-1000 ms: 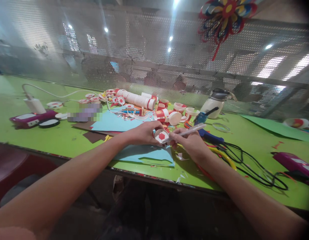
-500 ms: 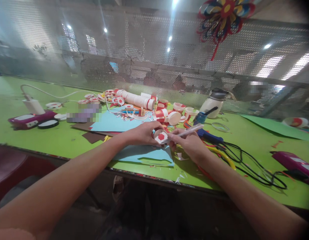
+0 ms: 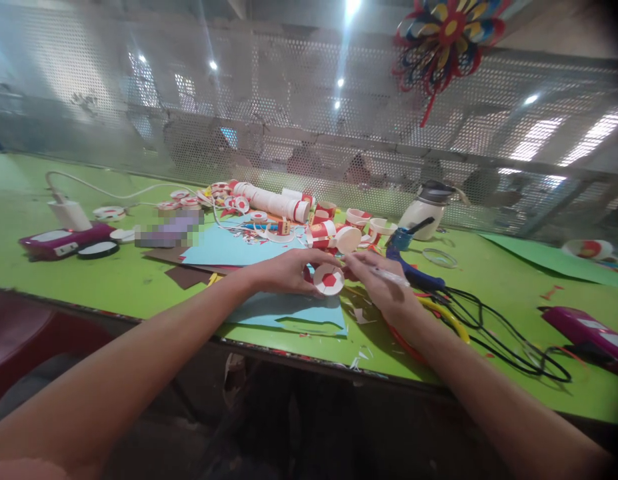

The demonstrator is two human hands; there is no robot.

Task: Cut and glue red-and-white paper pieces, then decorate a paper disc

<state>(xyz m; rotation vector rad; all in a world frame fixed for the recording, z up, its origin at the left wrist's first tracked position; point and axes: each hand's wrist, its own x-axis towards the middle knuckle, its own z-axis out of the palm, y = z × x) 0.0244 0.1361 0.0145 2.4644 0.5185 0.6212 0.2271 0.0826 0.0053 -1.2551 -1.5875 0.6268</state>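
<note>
My left hand (image 3: 289, 270) is closed round the edge of a cut paper cup (image 3: 335, 288), its round white base facing me with a red hexagon in the middle. Beside it, my right hand (image 3: 379, 287) grips a slim whitish pen (image 3: 391, 277). The pen now lies back across the hand, and the fingertips are close to the cup's rim; whether they touch it I cannot tell. Under both hands lies a light blue paper sheet (image 3: 289, 310). Just beyond them are more cut red and white cups (image 3: 347, 239).
A white flask (image 3: 423, 217) and a small blue jar (image 3: 403, 238) stand at the back right. Near my right forearm are a blue-handled tool (image 3: 421, 277) and black cord (image 3: 493, 333). Purple power strips (image 3: 63, 241) lie at both sides. A long stack of cups (image 3: 269, 201) lies behind.
The pen has swung from pointing at the cup's base to lying back across my right hand. The cup has turned and shifted slightly right, so its base faces me more fully.
</note>
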